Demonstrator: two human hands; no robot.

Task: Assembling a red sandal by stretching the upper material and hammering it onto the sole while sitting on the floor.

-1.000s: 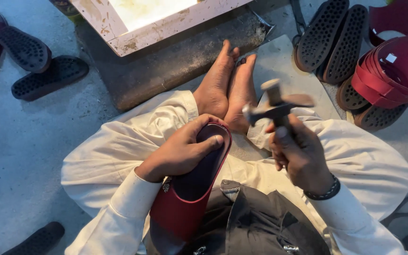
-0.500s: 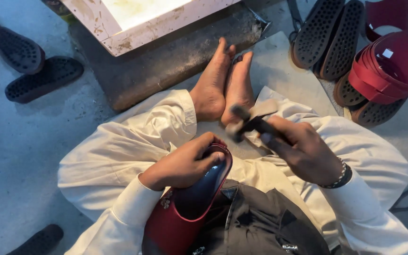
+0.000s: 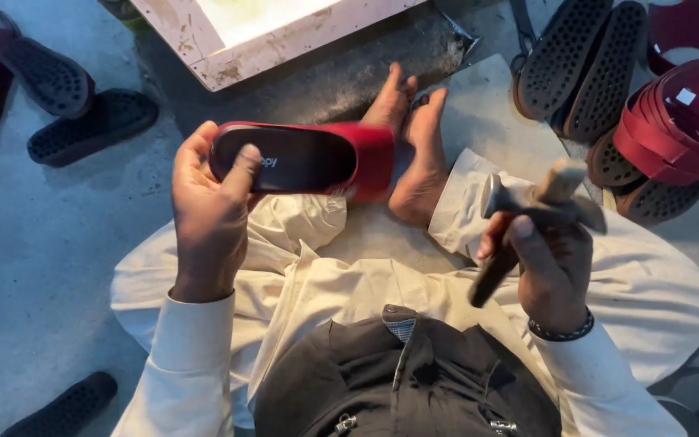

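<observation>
My left hand [image 3: 208, 214] grips the heel end of a dark red slide sandal [image 3: 305, 159] with a black footbed, held level above my lap and pointing right toward my bare feet [image 3: 414, 150]. My right hand [image 3: 548, 263] is closed around a small hammer [image 3: 531, 214] with a wooden handle, raised over my right knee, head uppermost. I sit cross-legged in cream trousers on the floor.
A white wooden frame [image 3: 228, 57] lies ahead on a dark slab. Black soles [image 3: 572, 69] and stacked red sandal straps [image 3: 677, 121] sit at the upper right. More soles and sandals [image 3: 58, 97] lie at the upper left, one sole [image 3: 62, 409] at the lower left.
My left hand has lifted the red sandal from my lap up and out to the left, turning it level. My right hand has drawn the hammer back to the right.
</observation>
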